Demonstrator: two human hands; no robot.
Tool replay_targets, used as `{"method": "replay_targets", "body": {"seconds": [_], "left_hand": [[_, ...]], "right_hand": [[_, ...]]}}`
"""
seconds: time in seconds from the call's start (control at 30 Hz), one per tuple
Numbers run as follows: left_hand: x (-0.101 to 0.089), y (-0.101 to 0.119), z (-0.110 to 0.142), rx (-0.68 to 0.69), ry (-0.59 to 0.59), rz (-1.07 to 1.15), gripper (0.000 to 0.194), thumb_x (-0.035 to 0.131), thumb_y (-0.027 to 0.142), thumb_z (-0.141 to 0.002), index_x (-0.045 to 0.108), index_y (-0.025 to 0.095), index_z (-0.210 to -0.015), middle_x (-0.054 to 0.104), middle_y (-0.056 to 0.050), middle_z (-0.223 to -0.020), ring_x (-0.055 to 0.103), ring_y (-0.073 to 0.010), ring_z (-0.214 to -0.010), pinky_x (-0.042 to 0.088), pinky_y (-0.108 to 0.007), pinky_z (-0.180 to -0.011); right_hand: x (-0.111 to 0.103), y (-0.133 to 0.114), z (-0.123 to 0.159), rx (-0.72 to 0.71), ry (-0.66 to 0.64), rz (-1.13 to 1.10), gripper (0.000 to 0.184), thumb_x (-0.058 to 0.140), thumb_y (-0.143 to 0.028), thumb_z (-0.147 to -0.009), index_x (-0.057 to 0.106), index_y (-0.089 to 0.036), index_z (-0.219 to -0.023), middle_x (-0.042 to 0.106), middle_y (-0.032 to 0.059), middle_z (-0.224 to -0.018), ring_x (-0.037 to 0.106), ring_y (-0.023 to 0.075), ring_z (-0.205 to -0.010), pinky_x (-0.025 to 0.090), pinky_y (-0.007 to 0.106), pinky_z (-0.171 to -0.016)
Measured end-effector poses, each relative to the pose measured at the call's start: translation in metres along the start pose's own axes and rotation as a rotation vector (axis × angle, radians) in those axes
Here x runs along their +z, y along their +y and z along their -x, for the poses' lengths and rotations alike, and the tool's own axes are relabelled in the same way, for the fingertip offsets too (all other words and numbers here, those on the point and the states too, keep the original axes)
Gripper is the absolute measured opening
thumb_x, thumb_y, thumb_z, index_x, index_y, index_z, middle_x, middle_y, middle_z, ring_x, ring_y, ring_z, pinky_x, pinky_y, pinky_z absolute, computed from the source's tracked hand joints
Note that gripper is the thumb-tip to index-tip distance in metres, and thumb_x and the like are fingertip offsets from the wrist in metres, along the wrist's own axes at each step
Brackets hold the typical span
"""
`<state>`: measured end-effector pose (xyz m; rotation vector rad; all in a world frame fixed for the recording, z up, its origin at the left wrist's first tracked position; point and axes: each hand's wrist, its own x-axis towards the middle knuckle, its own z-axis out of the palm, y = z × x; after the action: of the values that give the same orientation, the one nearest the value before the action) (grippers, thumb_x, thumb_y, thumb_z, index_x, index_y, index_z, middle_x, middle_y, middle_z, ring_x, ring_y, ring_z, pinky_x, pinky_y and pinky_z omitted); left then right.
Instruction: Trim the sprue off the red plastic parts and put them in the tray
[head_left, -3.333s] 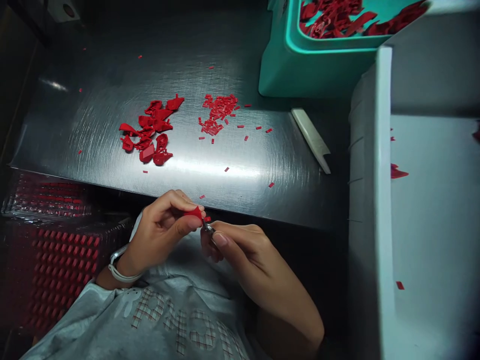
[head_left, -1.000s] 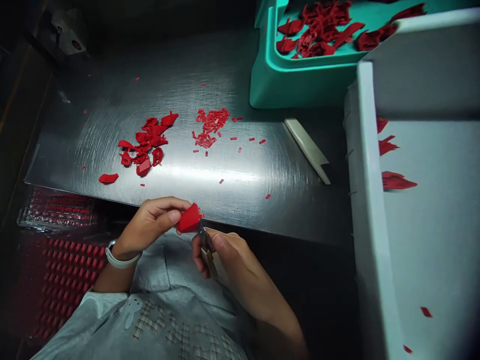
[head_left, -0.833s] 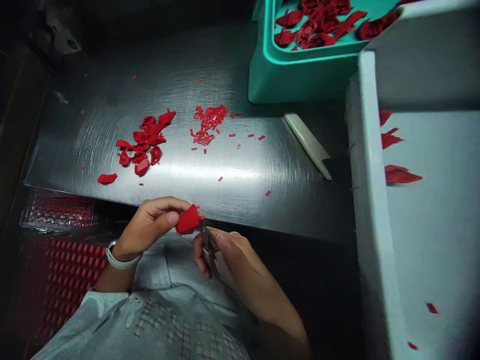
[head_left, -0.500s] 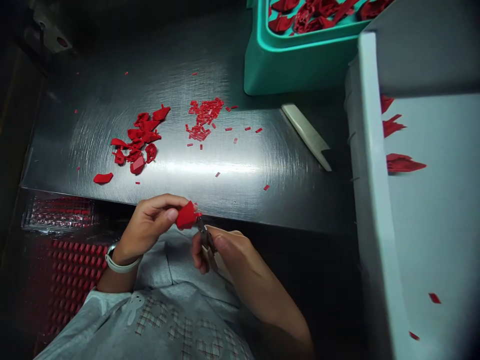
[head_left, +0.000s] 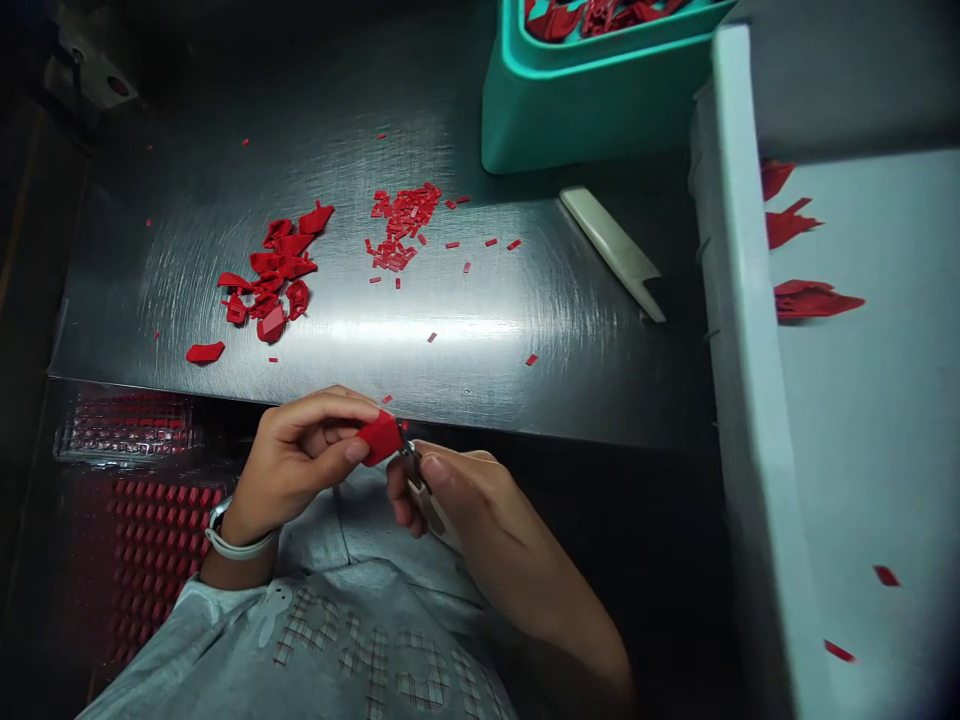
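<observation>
Between the thumb and fingers of my left hand (head_left: 311,445) is a red plastic part (head_left: 381,438), held just in front of the table's near edge. My right hand (head_left: 457,490) is closed around a pair of nippers (head_left: 414,468), whose jaws touch the right end of the part. A tiny red bit shows at the jaws; whether they are fully closed on it I cannot tell. Beyond my hands, a loose pile of similar red parts (head_left: 274,270) lies on the metal table (head_left: 337,365). Right of that pile is a heap of small red offcuts (head_left: 405,220).
A teal bin (head_left: 592,120) with red parts stands at the back. A pale flat tool with a notched end (head_left: 611,250) lies near the white tray (head_left: 757,400) on the right. Clear packaging (head_left: 124,430) and a tray of red pieces (head_left: 161,530) sit lower left.
The red part has turned slightly in my left hand, and the nippers have moved with it. A small red offcut now lies at the table edge beyond my fingers. The view has shifted slightly.
</observation>
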<state>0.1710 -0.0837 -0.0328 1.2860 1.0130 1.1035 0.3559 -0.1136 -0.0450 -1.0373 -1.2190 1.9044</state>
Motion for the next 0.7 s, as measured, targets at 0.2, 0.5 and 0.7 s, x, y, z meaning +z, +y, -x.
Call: {"method": "replay_targets", "body": {"seconds": [0.2,0.5,0.7], "left_hand": [[-0.001,0.001,0.004,0.056,0.035,-0.123,0.015,0.08,0.037,-0.093,0.087,0.024,-0.096,0.082,-0.007,-0.086,0.077,-0.0173,-0.08,0.063,-0.024,-0.071],[-0.003,0.0,0.012,0.034,0.005,-0.041,0.017,0.085,0.021,-0.088,0.086,0.029,-0.103,0.083,-0.005,-0.096,0.078,-0.0159,-0.09,0.064,-0.023,-0.078],[-0.003,0.0,0.013,0.014,-0.017,0.001,0.018,0.085,0.019,-0.088,0.086,0.031,-0.101,0.083,-0.003,-0.096,0.078,-0.0152,-0.091,0.063,-0.023,-0.078]], "right_hand": [[-0.002,-0.003,0.003,-0.008,-0.071,0.099,0.065,0.033,-0.074,-0.107,0.048,-0.022,-0.069,0.052,-0.002,-0.064,0.048,0.0137,-0.061,0.035,0.032,-0.06],[-0.002,-0.002,0.005,0.001,-0.047,0.187,0.07,0.026,-0.081,-0.104,0.043,-0.024,-0.068,0.048,-0.0031,-0.063,0.044,0.0136,-0.06,0.031,0.033,-0.059],[-0.002,-0.005,0.006,-0.052,-0.033,0.244,0.066,0.026,-0.071,-0.11,0.044,-0.023,-0.068,0.045,-0.0046,-0.06,0.044,0.0123,-0.057,0.032,0.032,-0.06]]}}
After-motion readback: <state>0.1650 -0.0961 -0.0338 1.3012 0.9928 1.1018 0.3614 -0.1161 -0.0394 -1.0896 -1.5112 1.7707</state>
